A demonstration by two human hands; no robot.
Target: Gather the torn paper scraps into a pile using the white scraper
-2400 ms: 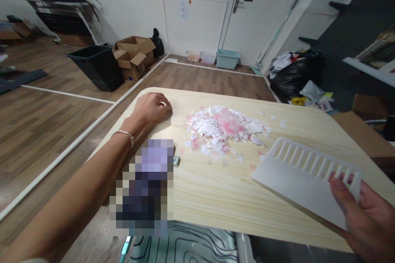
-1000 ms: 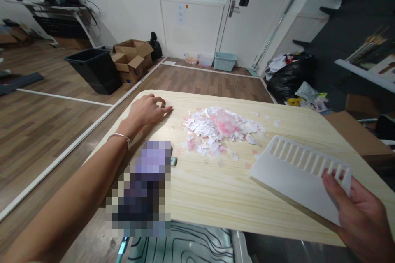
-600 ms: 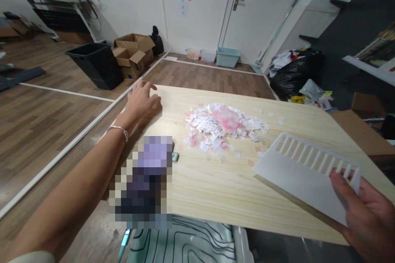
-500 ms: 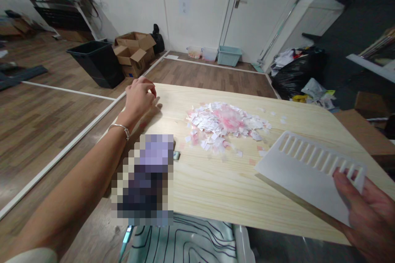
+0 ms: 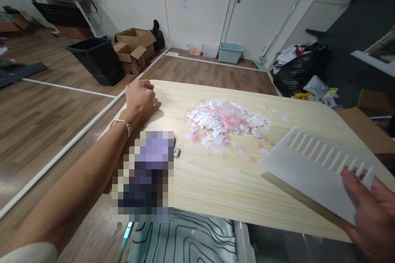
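In my right hand [image 5: 370,209] is a white plastic scraper [image 5: 311,176], a flat blade with a row of slots along its grip edge. My thumb lies on its near face and the fingers go behind it. The scraper is tilted over the right part of the table, its shadow beneath. My left hand [image 5: 140,94] is at the table's far left corner, fingers curled in, with no object showing in them. Between the hands lies a loose pile of small white and pink paper scraps [image 5: 219,119] on the light wooden table [image 5: 210,185].
A pixelated rectangular object [image 5: 148,172] lies at the table's near left, beside a small item [image 5: 177,152]. Below the near edge is a striped cloth [image 5: 197,234]. Beyond stand a black bin [image 5: 98,61], cardboard boxes [image 5: 135,49], a blue-green tub [image 5: 230,52] and a black bag [image 5: 299,70].
The scraper and my right hand have shifted slightly to the right. The fingers of my left hand have curled in more. The paper pile looks unchanged.
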